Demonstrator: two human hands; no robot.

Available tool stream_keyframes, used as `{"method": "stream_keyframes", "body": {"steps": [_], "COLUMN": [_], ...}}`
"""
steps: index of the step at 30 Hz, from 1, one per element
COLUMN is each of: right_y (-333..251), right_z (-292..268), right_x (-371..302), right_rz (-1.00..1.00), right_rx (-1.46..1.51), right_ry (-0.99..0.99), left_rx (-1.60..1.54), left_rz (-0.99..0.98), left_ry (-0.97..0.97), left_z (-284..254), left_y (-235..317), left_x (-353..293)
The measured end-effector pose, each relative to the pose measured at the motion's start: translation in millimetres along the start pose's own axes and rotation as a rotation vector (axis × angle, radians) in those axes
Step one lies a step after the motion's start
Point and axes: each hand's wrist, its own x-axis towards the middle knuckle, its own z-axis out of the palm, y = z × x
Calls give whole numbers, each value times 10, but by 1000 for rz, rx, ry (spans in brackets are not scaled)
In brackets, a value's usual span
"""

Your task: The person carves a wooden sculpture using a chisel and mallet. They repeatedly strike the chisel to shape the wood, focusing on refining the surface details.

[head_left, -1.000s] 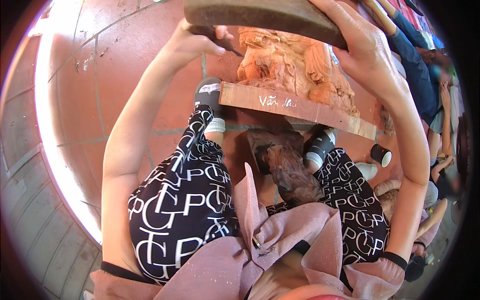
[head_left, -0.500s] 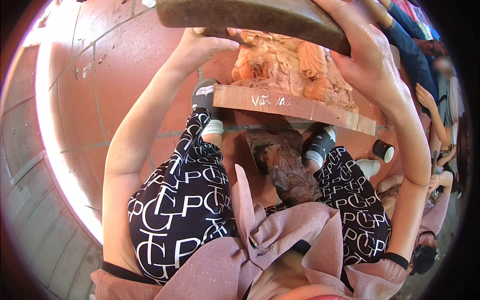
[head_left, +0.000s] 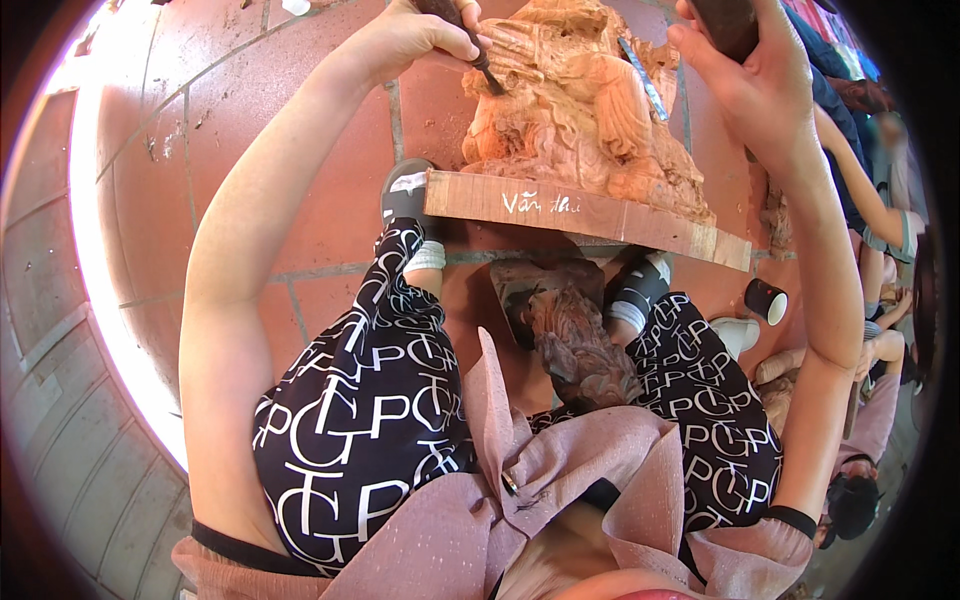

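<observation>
A pale orange wood carving [head_left: 560, 100] with draped folds stands on its flat wooden base [head_left: 590, 208], ahead of my feet. My left hand [head_left: 420, 40] is closed round a dark-handled chisel [head_left: 484, 66], its tip against the carving's left side. To the right of the carving, my right hand [head_left: 750, 85] is raised and wrapped round a dark brown wooden mallet [head_left: 727, 22]. Most of the mallet is cut off by the top edge. A slim bluish blade [head_left: 643, 78] rests on the carving's upper right part.
A darker carved wood piece [head_left: 580, 345] lies between my feet. A black paper cup [head_left: 766, 302] and a white shoe [head_left: 738, 334] are on the tiled floor [head_left: 250, 190] at the right. Other people sit along the right edge, one with an arm [head_left: 860, 185] near mine.
The mallet has swung up and right, away from over the carving, uncovering its top and the bluish blade. My left hand has shifted slightly up, and the chisel now shows clearly.
</observation>
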Motion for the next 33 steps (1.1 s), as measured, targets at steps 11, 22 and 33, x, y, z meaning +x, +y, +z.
{"method": "stream_keyframes", "body": {"steps": [11, 22, 33], "right_y": [-89, -63, -70], "right_z": [-56, -112, -149], "right_x": [241, 37, -20], "right_rz": [117, 17, -47], "right_rx": [-484, -325, -147], "right_ry": [-655, -560, -324], "left_rx": [337, 224, 223], "left_rz": [70, 174, 140], "left_ry": [-37, 72, -29], "left_z": [217, 206, 303], "left_y": [51, -3, 31], "left_x": [-21, -285, -166]}}
